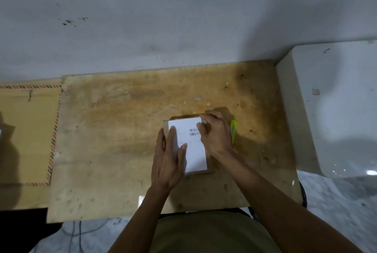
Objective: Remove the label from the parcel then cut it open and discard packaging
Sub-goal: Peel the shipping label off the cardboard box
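Worktop [114, 130] bare to the left & far side of the parcel [188, 146] — wide room for hands there. Right side tight: yellow-green cutter [233, 130] lies just beside the parcel, white block [326, 110] further right closes off that edge. Both hands, left [168, 163] & right [216, 136], cover the parcel's top. Wall [163, 18] bounds the far edge.

Worn, stained wooden tabletop [126, 130], grey wall [163, 18] behind it with dark specks, tan board [26, 134] with striped edging at left, pale glossy cabinet [336, 110] at right, mottled grey floor [336, 201], cables [79, 232] below, dim uneven light
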The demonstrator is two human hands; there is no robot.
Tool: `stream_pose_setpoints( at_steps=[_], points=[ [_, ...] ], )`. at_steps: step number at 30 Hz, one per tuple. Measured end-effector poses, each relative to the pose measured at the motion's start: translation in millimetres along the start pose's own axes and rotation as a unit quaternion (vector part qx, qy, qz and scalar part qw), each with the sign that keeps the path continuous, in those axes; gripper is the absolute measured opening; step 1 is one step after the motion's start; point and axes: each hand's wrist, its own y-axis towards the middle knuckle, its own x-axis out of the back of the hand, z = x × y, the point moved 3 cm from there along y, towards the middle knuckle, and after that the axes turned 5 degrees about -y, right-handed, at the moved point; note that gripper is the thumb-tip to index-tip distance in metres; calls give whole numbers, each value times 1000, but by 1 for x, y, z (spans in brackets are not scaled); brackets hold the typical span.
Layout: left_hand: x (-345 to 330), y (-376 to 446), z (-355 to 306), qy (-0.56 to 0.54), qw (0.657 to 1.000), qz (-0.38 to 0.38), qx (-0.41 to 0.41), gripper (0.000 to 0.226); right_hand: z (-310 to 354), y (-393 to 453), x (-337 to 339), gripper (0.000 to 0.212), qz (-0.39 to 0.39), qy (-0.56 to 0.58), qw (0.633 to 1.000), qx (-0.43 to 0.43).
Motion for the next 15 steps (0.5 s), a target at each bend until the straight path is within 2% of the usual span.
stream_pose_setpoints(
  at_steps=[15],
  points=[
    [-13, -1, 11, 0, 1000, -6, 14, 65, -1, 0, -4, 20, -31, -10, 999, -27]
  ],
)
